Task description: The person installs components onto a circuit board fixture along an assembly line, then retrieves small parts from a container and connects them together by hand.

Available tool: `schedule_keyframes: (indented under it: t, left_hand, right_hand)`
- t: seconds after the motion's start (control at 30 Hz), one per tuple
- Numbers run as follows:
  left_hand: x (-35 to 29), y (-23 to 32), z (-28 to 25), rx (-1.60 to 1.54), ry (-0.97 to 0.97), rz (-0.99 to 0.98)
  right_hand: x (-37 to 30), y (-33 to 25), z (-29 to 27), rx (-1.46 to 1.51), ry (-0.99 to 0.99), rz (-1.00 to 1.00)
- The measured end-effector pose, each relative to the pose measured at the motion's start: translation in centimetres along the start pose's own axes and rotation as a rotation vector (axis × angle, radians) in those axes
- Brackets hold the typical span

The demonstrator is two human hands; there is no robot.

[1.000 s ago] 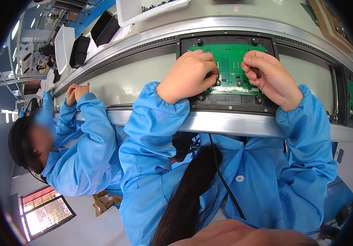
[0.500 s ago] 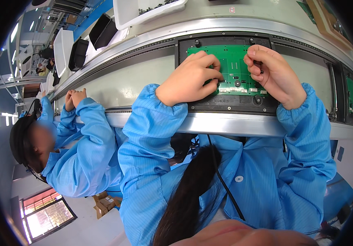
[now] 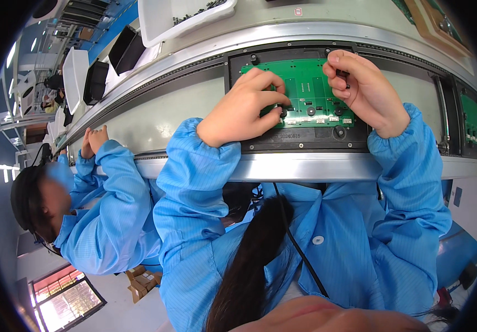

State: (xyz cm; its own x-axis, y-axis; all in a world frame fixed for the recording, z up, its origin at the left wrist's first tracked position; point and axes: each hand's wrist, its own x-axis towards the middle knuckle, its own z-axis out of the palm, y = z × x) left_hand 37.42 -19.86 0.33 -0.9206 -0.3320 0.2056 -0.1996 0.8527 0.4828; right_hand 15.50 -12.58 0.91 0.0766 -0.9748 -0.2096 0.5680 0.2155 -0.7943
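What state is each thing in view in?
Green board: seated in the black carrier, partly covered.
Left hand: fingers bent over green board's left part; grip unclear.
Right hand: fingers curled at green board's right side; grip unclear.
White tray: open, holding small black parts.
Co-worker's hands: close together.
Second board: in a dark frame, partly shown.

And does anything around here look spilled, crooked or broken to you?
Nothing stands out. The green circuit board sits within its black frame, and the small black parts lie inside the white bin. The left hand and right hand cover some of the board, so I can't check those spots.
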Motion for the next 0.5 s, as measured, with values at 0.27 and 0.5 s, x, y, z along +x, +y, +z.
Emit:
schedule_keyframes:
  t: [0.27,0.5]
  left_hand:
    - [-0.4,-2.3,-1.5,0.094,0.381,-0.127]
    - [-1.7,-2.9,-2.9,0.102,0.173,-0.775]
  right_hand:
    - [0.4,-0.8,-0.9,0.076,-0.013,-0.011]
    - [0.8,-1.0,-1.4,0.103,0.026,0.006]
